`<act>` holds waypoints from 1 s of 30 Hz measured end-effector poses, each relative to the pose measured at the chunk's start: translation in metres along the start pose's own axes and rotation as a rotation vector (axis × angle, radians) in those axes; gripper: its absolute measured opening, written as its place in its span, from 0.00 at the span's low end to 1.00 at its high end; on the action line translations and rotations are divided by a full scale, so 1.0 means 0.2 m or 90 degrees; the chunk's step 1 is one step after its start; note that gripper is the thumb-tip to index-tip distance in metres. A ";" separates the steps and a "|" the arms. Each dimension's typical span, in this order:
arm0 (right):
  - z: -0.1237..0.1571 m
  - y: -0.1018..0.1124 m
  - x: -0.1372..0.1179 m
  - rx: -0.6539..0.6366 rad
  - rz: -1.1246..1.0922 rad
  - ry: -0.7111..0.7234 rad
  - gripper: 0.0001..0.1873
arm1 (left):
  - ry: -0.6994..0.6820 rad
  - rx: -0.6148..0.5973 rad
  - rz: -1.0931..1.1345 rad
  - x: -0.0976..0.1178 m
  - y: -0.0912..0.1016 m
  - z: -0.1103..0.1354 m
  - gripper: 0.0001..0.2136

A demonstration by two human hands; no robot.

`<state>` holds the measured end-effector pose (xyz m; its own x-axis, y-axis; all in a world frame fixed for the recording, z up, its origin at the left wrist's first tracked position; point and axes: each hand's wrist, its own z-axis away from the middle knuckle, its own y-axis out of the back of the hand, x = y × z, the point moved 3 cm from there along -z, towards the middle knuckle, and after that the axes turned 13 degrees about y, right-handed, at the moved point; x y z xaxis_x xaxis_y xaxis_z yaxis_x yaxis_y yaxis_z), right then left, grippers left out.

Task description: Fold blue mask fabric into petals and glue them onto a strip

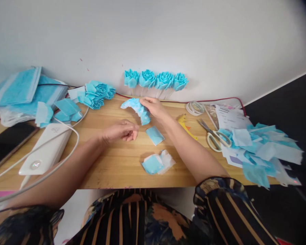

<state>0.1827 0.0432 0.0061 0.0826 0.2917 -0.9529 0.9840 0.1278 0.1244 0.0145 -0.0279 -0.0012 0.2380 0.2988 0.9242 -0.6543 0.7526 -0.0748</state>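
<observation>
My right hand point(154, 107) pinches a curved, ruffled blue-and-white strip of fabric point(137, 107) that arches above the wooden table. Below and left of it is my left hand point(124, 130), its fingers curled in; whether anything small is in them I cannot make out. A folded blue fabric piece point(155, 135) lies under the right wrist. Nearer the front edge sit several overlapping blue and white cut pieces point(158, 162). Against the wall, several blue fabric flowers point(147, 78) stand in a row on pale stems.
On the left are face masks point(19, 86), more flowers point(95, 95), a phone point(10, 143) and a white power bank point(47, 148) with a looping cable. To the right lie tape rolls point(195, 108), a yellow tool point(187, 126), scissors point(214, 135) and a scrap pile point(265, 146).
</observation>
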 end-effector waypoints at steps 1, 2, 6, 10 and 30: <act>-0.02 -0.02 -0.02 -0.005 0.060 0.048 0.11 | -0.004 -0.007 0.010 0.01 0.00 0.01 0.21; -0.03 -0.04 -0.05 -0.012 0.097 0.098 0.10 | -0.010 -0.006 0.027 0.01 0.00 0.01 0.22; 0.04 -0.14 -0.16 -0.192 0.003 0.151 0.23 | -0.051 0.004 0.129 0.03 0.01 0.00 0.22; 0.20 -0.15 -0.22 -0.359 -0.025 0.050 0.34 | -0.069 0.054 0.239 0.04 0.03 -0.02 0.20; 0.80 0.60 -0.36 0.219 0.027 0.000 0.22 | -0.308 0.483 -0.377 0.03 0.02 -0.04 0.06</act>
<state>0.3204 -0.1138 0.0464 0.1253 0.2904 -0.9487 0.9752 -0.2118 0.0640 0.0198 -0.0183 0.0005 0.4621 -0.3826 0.8000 -0.8427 0.0916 0.5306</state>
